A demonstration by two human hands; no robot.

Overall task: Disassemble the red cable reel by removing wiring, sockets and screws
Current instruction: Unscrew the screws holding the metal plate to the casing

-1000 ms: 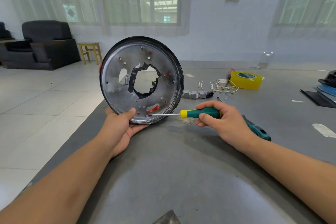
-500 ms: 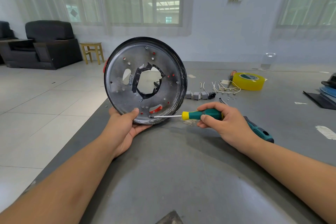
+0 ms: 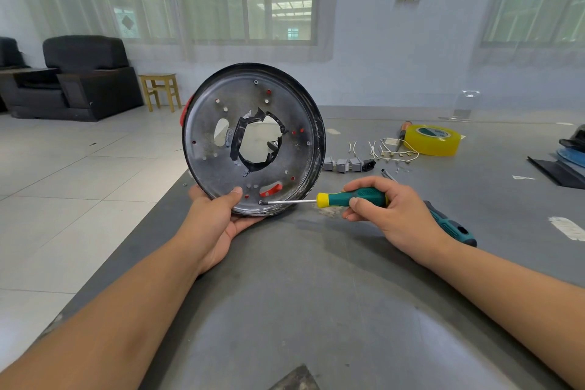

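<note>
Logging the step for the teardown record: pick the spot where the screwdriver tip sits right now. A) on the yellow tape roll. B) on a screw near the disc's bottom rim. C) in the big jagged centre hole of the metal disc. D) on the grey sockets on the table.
B: the screwdriver in the right hand has its tip on a screw near the bottom rim of the metal disc, which the left hand holds upright.

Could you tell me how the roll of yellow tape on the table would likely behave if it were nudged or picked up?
The tape roll lies flat on the table, so a nudge would probably slide it, not roll it. Stood on edge, its round shape would likely let it roll. It looks thick and fully wound, so probably firm and fairly light.
</note>
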